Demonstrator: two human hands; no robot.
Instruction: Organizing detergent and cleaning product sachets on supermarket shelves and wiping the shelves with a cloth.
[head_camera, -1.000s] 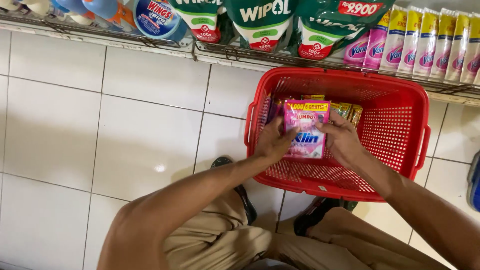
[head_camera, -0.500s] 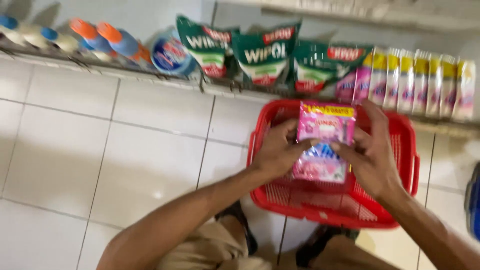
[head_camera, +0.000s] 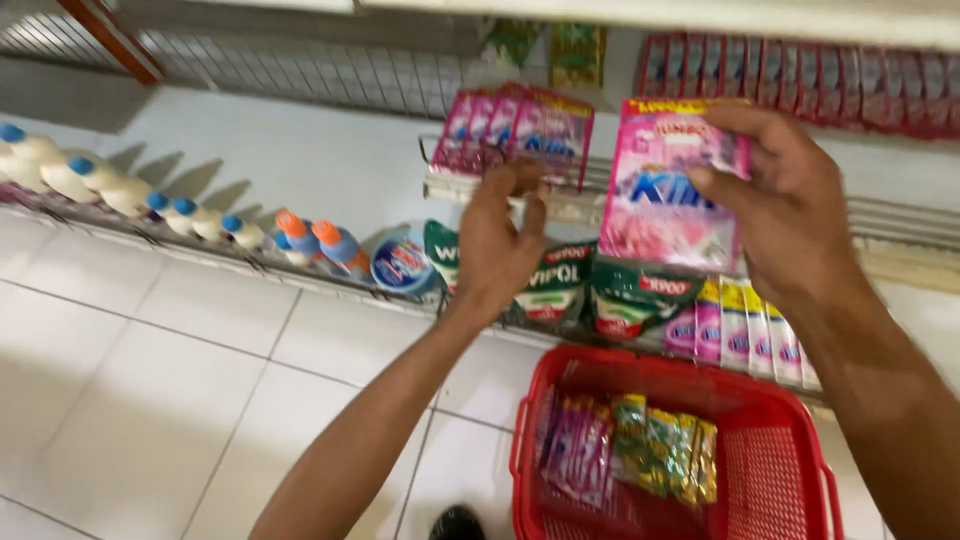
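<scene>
My right hand (head_camera: 785, 205) is raised in front of the shelves and grips a stack of pink detergent pouches (head_camera: 660, 195) by its right edge. Reaching up to the middle shelf, my left hand (head_camera: 505, 245) has its fingertips at the shelf rail, just under a row of matching pink pouches (head_camera: 520, 125) standing there. It holds nothing. Below both hands a red plastic basket (head_camera: 775, 400) sits on the floor, with several pink, green and yellow sachets (head_camera: 625, 450) lying in it.
Green refill pouches (head_camera: 625, 295) and slim pink and yellow packs (head_camera: 745, 335) fill the bottom shelf behind the basket. White bottles with blue caps (head_camera: 70, 175) line the shelf to the left. White floor tiles (head_camera: 160, 400) spread at lower left.
Both hands rose from the basket to shelf height. My right hand carried the pink pouches up, and my left hand let go of them and reached for the shelf row.
</scene>
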